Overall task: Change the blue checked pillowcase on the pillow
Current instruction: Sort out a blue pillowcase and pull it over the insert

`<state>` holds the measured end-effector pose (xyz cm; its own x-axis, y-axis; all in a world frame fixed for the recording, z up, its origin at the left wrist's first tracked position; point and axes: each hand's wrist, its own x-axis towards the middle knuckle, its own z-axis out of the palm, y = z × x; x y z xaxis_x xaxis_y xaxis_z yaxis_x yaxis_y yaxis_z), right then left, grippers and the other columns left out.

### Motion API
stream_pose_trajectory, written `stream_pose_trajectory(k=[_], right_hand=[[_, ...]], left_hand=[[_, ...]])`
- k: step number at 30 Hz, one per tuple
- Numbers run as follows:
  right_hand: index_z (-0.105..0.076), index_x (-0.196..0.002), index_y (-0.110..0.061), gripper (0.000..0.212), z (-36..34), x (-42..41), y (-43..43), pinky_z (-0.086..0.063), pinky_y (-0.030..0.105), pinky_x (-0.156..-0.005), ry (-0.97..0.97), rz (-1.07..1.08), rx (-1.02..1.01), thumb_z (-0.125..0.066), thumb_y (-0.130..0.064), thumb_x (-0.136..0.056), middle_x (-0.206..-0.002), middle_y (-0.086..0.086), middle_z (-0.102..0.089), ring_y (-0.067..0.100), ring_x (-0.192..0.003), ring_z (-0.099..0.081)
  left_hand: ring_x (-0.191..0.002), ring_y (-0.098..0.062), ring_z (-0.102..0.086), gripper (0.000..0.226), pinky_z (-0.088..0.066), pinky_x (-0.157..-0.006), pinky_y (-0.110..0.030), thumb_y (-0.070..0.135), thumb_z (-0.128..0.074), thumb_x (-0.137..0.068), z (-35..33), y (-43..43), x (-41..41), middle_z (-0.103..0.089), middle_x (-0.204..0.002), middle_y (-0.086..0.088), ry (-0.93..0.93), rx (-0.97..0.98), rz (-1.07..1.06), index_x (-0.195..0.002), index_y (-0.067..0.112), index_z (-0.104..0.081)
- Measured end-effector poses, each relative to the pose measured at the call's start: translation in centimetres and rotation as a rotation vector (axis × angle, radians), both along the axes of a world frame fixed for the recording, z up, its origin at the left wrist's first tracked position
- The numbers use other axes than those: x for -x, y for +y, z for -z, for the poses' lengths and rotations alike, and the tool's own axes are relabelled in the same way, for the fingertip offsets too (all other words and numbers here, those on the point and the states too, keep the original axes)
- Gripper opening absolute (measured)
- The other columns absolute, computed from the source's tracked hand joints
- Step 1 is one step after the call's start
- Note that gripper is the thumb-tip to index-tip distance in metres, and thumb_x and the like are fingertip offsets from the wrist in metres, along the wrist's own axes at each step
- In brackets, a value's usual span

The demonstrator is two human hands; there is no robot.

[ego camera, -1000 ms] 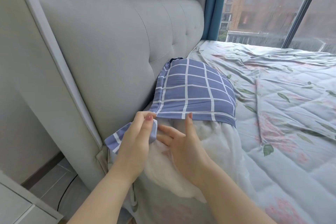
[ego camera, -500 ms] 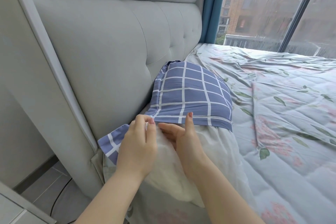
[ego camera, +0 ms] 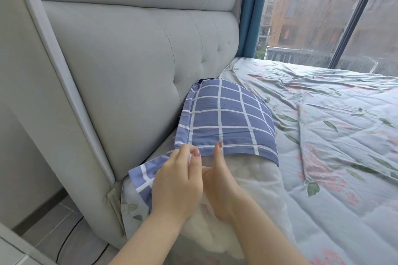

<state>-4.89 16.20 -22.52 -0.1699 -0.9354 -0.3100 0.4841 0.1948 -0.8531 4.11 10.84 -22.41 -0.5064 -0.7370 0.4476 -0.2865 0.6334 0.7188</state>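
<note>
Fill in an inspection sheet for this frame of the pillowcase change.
Surface: bed under a rumpled floral quilt.
Job's things: blue checked pillowcase covers the far end of the white pillow; near end bare.
Clutter: nothing seen.
Hands: left hand pinches the pillowcase hem; right hand has its thumb on the hem, fingers hidden.
Cables: thin dark line on the floor, maybe a cable.
Surroundings: grey padded headboard, blue curtain, rain-wet window.

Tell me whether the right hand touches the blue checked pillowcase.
Touching. In the head view the right hand rests its thumb on the blue checked pillowcase, at the hem.
</note>
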Motion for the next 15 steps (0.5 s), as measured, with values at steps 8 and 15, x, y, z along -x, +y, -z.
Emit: stream_pose_trajectory(k=[8, 15], right_hand=[[-0.067, -0.118, -0.004, 0.105, 1.1, 0.4, -0.9, -0.043, 0.032, -0.103, -0.045, 0.076, 0.047, 0.002, -0.077, -0.087, -0.118, 0.013, -0.07, 0.019, -0.117, -0.063], [-0.069, -0.098, 0.002, 0.075, -0.4, 1.3, 1.1, -0.054, 0.036, -0.072, 0.118, 0.373, 0.098, -0.023, -0.058, -0.101, -0.093, 0.019, -0.073, 0.027, -0.074, -0.069]], left_hand=[[-0.083, -0.014, -0.059, 0.045, -0.047, -0.067, -0.036, 0.052, -0.015, -0.092, 0.2, -1.3, -0.1, -0.063, -0.082, 0.012, -0.096, 0.072, -0.059, -0.095, 0.029, -0.054], [-0.08, -0.033, -0.056, 0.043, -0.047, -0.069, -0.037, 0.051, -0.024, -0.092, 1.7, -3.1, -1.5, -0.061, -0.088, -0.01, -0.326, -0.116, -0.159, -0.108, 0.022, -0.05]])
